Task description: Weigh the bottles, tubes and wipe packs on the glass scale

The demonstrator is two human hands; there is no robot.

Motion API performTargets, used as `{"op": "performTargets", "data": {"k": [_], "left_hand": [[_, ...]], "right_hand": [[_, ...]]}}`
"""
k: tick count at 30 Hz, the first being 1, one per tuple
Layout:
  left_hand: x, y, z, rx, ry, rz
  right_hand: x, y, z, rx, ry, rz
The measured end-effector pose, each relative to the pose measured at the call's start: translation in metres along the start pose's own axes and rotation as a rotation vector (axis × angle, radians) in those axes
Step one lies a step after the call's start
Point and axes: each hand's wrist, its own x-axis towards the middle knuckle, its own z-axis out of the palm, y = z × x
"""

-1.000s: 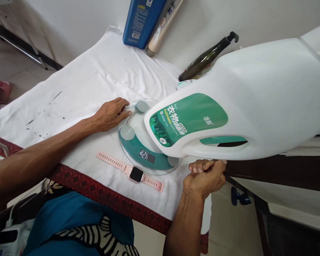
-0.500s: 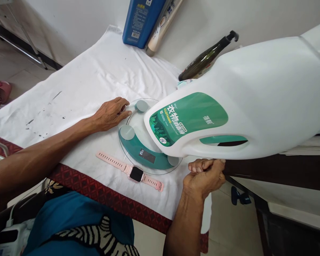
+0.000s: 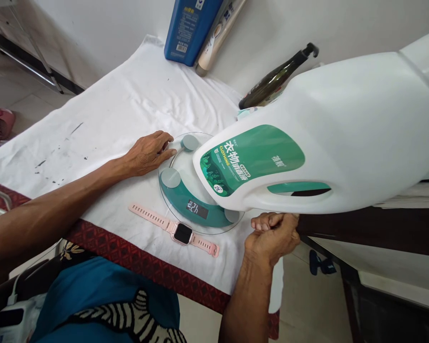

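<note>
A big white jug of clothing disinfectant (image 3: 343, 124) with a green label stands on a round glass scale (image 3: 180, 194), covering its right part. Lit digits show on the scale's display (image 3: 197, 209). My left hand (image 3: 152, 151) rests at the scale's left rim, its fingers loosely bent and apart, holding nothing. Close to the jug's handle side, my right hand (image 3: 273, 238) lies by the table edge with its fingers curled in and nothing visible in them. Its upper edge meets the jug's outline, and I cannot tell whether they touch. A pink smartwatch (image 3: 182, 233) lies before the scale.
A white cloth (image 3: 103, 109) with dark marks covers the table, over a red patterned border (image 3: 143, 262). Along the wall are a blue bottle (image 3: 188, 33), a beige tube (image 3: 214, 43) and a dark pump bottle (image 3: 275, 78). Blue slippers (image 3: 321, 263) lie on the floor.
The scale's display has gone from nearly dark to showing bright digits. My right hand has shifted very slightly left; my left hand and the jug stay practically in place.
</note>
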Motion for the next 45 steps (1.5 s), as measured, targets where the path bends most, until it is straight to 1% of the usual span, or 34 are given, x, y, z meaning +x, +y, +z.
{"op": "performTargets", "data": {"k": [4, 6, 8, 10, 12, 15, 16, 18, 20, 23, 25, 28, 31, 33, 35, 37, 39, 42, 45], "left_hand": [[0.0, -0.001, 0.0, 0.003, 0.006, 0.006], [0.0, -0.002, 0.001, 0.004, 0.011, 0.014], [0.0, -0.002, 0.001, -0.001, 0.016, 0.018], [0.0, -0.002, 0.001, -0.007, 0.015, 0.014], [0.0, -0.001, 0.001, -0.006, 0.012, 0.007], [0.001, 0.0, 0.0, -0.001, 0.014, 0.002], [0.001, 0.0, -0.001, -0.004, 0.014, 0.0], [0.001, 0.0, -0.001, -0.021, 0.012, -0.003], [0.001, 0.0, -0.002, -0.039, 0.015, -0.006], [0.001, -0.001, -0.003, -0.051, 0.025, -0.015], [0.001, -0.001, -0.004, -0.05, 0.02, -0.031], [0.001, 0.0, -0.006, -0.051, 0.0, -0.06], [0.001, 0.003, -0.007, -0.063, -0.013, -0.085], [0.001, 0.004, -0.008, -0.067, -0.021, -0.092], [0.0, 0.004, -0.007, -0.059, -0.02, -0.088], [0.0, 0.003, -0.005, -0.046, -0.014, -0.083], [-0.001, 0.002, -0.004, -0.035, -0.01, -0.086], [-0.001, 0.002, -0.002, -0.025, -0.012, -0.093], [-0.001, 0.005, -0.004, -0.033, -0.019, -0.105]], "right_hand": [[0.002, 0.003, -0.002, -0.008, -0.004, 0.005], [0.003, 0.003, -0.004, -0.01, 0.0, -0.02], [0.003, -0.002, -0.005, -0.001, 0.004, -0.068], [0.0, -0.015, -0.002, 0.039, -0.012, -0.126], [-0.007, -0.033, 0.007, 0.1, -0.087, -0.172], [-0.017, -0.059, 0.025, 0.138, -0.305, -0.256], [-0.018, -0.065, 0.03, 0.133, -0.354, -0.29], [-0.015, -0.074, 0.039, 0.113, -0.412, -0.335], [-0.008, -0.08, 0.044, 0.105, -0.451, -0.301], [0.001, -0.088, 0.05, 0.098, -0.502, -0.192], [0.001, -0.091, 0.055, 0.111, -0.449, -0.176], [-0.005, -0.094, 0.063, 0.16, -0.33, -0.173], [-0.01, -0.101, 0.058, 0.178, -0.26, -0.164], [-0.01, -0.111, 0.044, 0.185, -0.214, -0.189], [-0.007, -0.123, 0.024, 0.191, -0.157, -0.236], [-0.003, -0.133, 0.003, 0.173, -0.071, -0.305], [0.0, -0.138, -0.016, 0.126, 0.034, -0.367], [0.006, -0.132, -0.034, 0.035, 0.165, -0.389], [0.017, -0.115, -0.041, -0.018, 0.249, -0.397]]}}
